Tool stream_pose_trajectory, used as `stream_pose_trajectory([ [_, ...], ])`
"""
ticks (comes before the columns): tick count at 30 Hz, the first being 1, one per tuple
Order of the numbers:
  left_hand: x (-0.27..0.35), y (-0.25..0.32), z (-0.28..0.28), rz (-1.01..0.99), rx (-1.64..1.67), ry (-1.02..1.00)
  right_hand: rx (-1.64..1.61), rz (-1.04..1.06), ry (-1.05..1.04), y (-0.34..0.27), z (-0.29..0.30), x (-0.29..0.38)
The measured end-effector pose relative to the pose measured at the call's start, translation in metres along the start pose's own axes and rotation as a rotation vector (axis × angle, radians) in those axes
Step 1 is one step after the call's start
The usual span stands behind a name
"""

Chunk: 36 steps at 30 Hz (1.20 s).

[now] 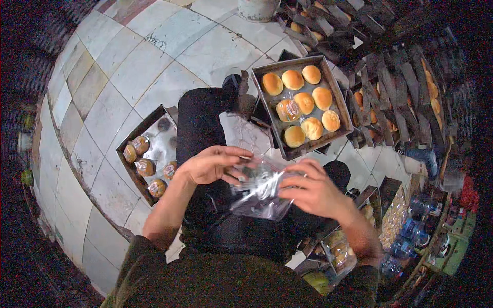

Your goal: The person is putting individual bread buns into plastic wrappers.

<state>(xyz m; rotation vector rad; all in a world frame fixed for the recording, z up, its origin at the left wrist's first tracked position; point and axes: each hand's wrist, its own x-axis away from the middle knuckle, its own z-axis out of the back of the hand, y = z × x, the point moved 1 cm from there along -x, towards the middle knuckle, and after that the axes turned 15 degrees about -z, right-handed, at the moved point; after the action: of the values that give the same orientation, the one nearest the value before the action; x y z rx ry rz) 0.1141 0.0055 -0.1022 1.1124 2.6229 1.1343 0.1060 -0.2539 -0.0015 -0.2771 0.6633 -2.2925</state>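
Observation:
Over my lap a clear plastic bag [260, 192] is stretched between both hands, blurred and glinting. My left hand [215, 165] has its fingers at the bag's upper left edge. On the other side, my right hand [312, 186] grips the bag's right edge with bent fingers. I see no bun inside it. Beyond the right hand a metal tray [260, 88] holds several golden buns [292, 79], mostly unwrapped. Among them lies one wrapped bun [287, 110]. Left of my leg, another metal tray [122, 144] carries several wrapped buns [145, 167] on its shiny bottom.
Stacked trays with buns [385, 100] rise at the right and far right. Near my right elbow stands a container of wrapped bread [341, 252]. Plastic bottles [416, 227] lie farther right. A whitish bucket [257, 9] sits on the tiled floor [154, 50].

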Motion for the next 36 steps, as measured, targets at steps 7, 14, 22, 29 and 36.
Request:
stream_pose_trajectory([
  [7, -0.018, 0.004, -0.016, -0.129, -0.332, 0.046, 0.008, 0.005, 0.164, 0.062, 0.01, -0.022],
  [14, -0.071, -0.01, 0.013, -0.188, -0.634, 0.769, -0.354, -0.773, 0.643, 0.217, -0.058, -0.037],
  [22, -0.085, -0.011, 0.002, -0.368, -0.643, 0.777, -0.306, -0.886, 0.039, 0.274, -0.176, -0.017],
  [29, -0.089, -0.02, 0.003, -0.446, -0.737, 0.541, -0.57, -0.718, -0.177, 0.345, -0.226, 0.073],
  [36, -0.067, -0.022, 0.014, -0.427, -0.945, 0.502, -1.543, -0.965, 0.369, 0.158, -0.009, -0.005],
])
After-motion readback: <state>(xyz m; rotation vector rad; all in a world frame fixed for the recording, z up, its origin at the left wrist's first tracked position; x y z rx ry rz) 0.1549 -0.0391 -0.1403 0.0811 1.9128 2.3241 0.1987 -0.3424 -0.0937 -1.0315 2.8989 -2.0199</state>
